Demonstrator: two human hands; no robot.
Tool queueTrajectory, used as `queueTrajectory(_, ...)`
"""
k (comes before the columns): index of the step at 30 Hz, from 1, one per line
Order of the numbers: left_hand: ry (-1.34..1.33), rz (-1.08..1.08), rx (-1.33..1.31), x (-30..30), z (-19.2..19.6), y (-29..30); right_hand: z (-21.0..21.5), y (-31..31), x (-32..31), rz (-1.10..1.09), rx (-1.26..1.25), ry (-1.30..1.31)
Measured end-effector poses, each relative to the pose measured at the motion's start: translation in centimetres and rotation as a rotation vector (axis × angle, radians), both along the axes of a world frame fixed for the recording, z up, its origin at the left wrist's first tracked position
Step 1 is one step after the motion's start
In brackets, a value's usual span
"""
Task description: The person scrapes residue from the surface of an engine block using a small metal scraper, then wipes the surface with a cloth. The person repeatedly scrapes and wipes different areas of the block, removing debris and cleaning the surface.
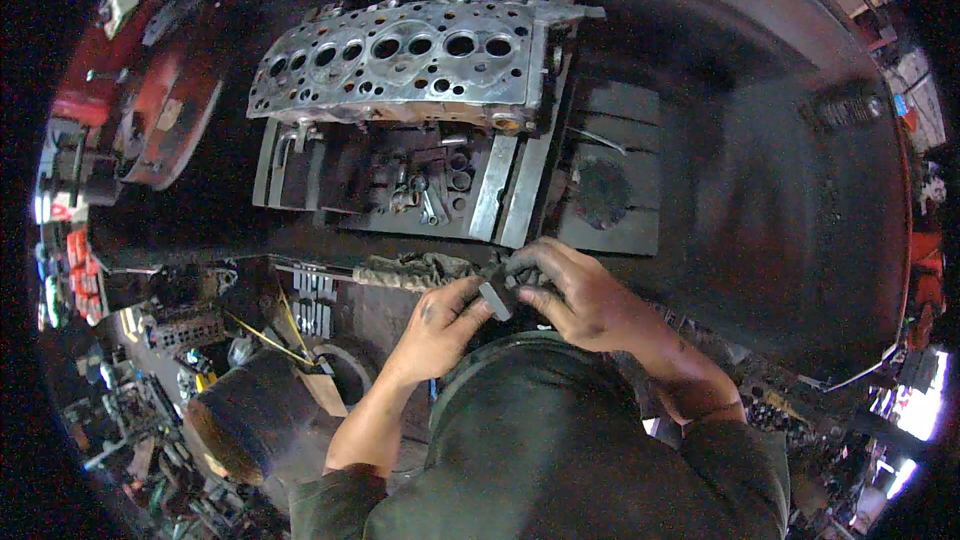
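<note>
In front of my chest, my left hand (446, 324) is closed, pinching a small grey rectangular metal piece (494, 301) between thumb and fingers. Close beside it, my right hand (578, 298) has its fingers curled and drawn together at a small dark part whose kind I cannot make out. The two hands nearly meet there. Beyond them lies a cylinder head (420, 55), its flat face with a row of round openings turned up. It rests on metal rails (492, 188) of a machine bed. A crumpled, stained rag (418, 271) lies just left of my hands.
Below the cylinder head, several small wrenches and fittings (430, 202) lie in the bed. A dark slotted plate (622, 170) sits to its right, with a thin rod (600, 141) on it. A large brown drum-like object (240, 415) stands low on the left, near cluttered parts.
</note>
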State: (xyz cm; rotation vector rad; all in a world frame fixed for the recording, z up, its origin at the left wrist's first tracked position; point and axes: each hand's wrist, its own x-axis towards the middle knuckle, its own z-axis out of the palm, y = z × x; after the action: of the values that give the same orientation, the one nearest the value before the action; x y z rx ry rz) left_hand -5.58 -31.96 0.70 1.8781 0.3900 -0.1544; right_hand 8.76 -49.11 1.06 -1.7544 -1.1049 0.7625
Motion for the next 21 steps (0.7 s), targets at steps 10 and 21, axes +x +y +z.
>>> queueTrajectory(10,-0.132,0.077,0.083,-1.5,-0.1,-2.6,0.2,-0.4,-1.0,-0.042,0.057,-0.151)
queueTrajectory(21,-0.294,0.139,0.244,-2.7,-1.5,-4.1,-1.5,-0.1,-2.1,-0.027,0.084,-0.16)
